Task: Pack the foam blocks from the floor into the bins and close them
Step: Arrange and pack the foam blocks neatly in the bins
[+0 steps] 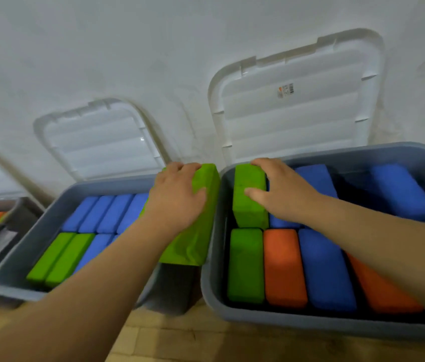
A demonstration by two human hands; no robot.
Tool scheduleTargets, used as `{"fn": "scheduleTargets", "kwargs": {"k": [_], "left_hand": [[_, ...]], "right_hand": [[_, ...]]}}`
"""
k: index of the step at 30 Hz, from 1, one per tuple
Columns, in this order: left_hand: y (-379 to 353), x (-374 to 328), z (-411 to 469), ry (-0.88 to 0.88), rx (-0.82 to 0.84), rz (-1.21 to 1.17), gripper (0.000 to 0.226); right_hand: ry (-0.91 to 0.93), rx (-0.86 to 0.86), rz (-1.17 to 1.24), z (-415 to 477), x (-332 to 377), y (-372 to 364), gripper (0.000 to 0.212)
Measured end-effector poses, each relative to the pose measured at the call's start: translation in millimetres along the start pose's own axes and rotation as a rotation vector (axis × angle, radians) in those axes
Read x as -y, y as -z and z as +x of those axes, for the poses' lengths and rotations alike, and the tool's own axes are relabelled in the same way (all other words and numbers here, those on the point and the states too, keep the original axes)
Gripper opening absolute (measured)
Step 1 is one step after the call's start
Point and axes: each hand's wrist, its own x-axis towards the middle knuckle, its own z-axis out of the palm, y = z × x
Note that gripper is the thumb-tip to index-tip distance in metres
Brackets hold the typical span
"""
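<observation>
Green foam block (197, 239), gripped by my curled left hand (177, 197), hovers at the middle bin's (10, 290) three o'clock; my right hand (282, 190) clasps another green block (248, 205) at the right bin's (310, 325) ten o'clock, so I'd next seat both.

right bin (210, 280) | free: dark gap (349, 188) in far row, between blue blocks (402, 189) | blocked: near row packed; lid (297, 113) standing behind; green block (201, 231) over the space at its left
</observation>
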Motion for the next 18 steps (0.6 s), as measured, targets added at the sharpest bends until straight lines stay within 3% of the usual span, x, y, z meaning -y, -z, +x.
{"fn": "scheduleTargets", "kwargs": {"k": [2, 4, 7, 10, 12, 15, 18], "left_hand": [[6, 29, -1, 0.147, 0.03, 0.045, 0.069], [7, 56, -4, 0.309, 0.116, 0.048, 0.085], [1, 79, -9, 0.437, 0.227, -0.237, 0.094], [-3, 83, -11, 0.419, 0.219, -0.397, 0.087], [-1, 78, -10, 0.407, 0.16, -0.47, 0.086], [7, 57, -5, 0.38, 0.008, -0.646, 0.083], [9, 21, 1, 0.263, -0.112, -0.816, 0.077]], "right_hand": [[0.026, 0.029, 0.02, 7, 18, -15, 0.081], [0.029, 0.058, 0.01, 11, 33, -28, 0.074], [-0.018, 0.186, -0.035, 12, 53, -48, 0.079], [-0.072, 0.294, 0.028, 11, 65, -63, 0.098], [-0.062, 0.286, 0.187, 15, 70, -62, 0.098], [-0.035, 0.156, 0.518, 19, 76, -45, 0.106], [0.04, 0.035, 0.463, 15, 70, -13, 0.127]]}}
